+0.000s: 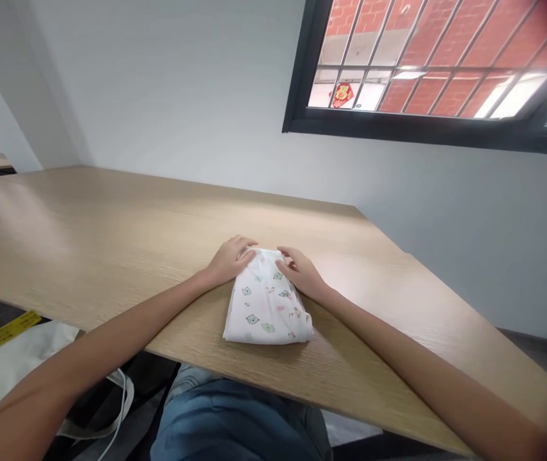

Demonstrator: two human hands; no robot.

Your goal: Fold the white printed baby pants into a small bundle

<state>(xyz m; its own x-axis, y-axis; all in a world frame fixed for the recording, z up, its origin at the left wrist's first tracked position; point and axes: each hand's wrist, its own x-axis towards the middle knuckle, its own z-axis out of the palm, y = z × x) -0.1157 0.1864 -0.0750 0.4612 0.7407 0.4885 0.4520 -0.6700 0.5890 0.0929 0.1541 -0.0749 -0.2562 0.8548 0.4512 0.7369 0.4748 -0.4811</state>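
Note:
A folded white cloth (266,298) with small green bear faces and other little coloured prints lies on the wooden table in front of me. Its layers show at the right side, with a rounded fold at the near right corner. My left hand (231,259) holds its far left corner, thumb on top and fingers curved around the far edge. At the far right corner my right hand (302,272) has its thumb on the cloth and its fingers bent along the side. Whether the fingertips reach under the cloth is hidden.
The light wooden table (124,224) runs far to the left and ends at a slanted right edge. Behind it stands a white wall (182,96) with a barred window (427,64). A white cloth bag (28,352) and a yellow strip (2,336) are at lower left, below the table edge.

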